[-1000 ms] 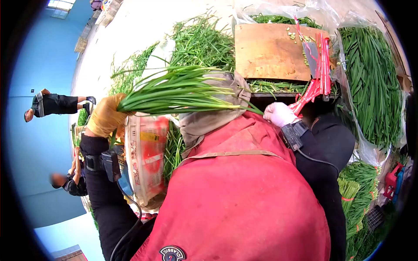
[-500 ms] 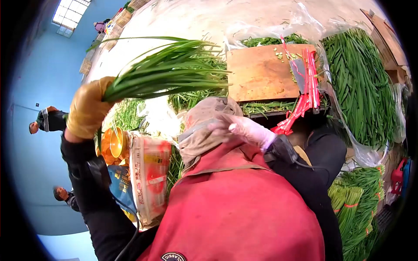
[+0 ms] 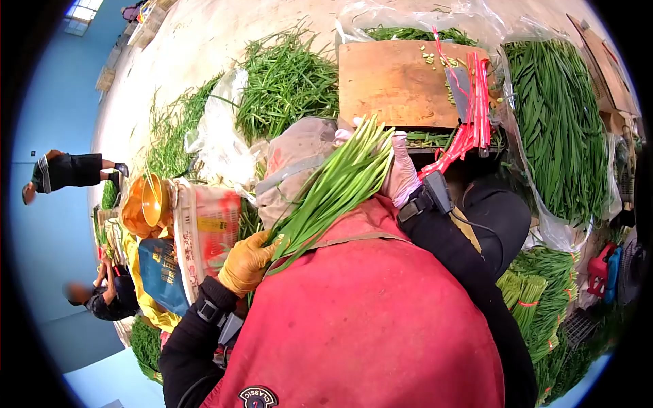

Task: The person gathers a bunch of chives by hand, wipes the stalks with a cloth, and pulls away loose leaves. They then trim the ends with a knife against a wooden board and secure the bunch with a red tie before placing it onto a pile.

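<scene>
One green bunch [image 3: 340, 187] slants between two hands, over the red apron [image 3: 367, 313]. Its leafy end is in the left hand [image 3: 246, 264], its pale end at the right hand [image 3: 403, 173]. The bunch hides much of the right palm. The left hand is closed around leaves. The right is open behind the stems, thumb and fingertips apart.

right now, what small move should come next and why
Probably pat the bunch's pale ends level with the right hand: they fan out unevenly beside it, while the left hand grips the leafy end.
</scene>
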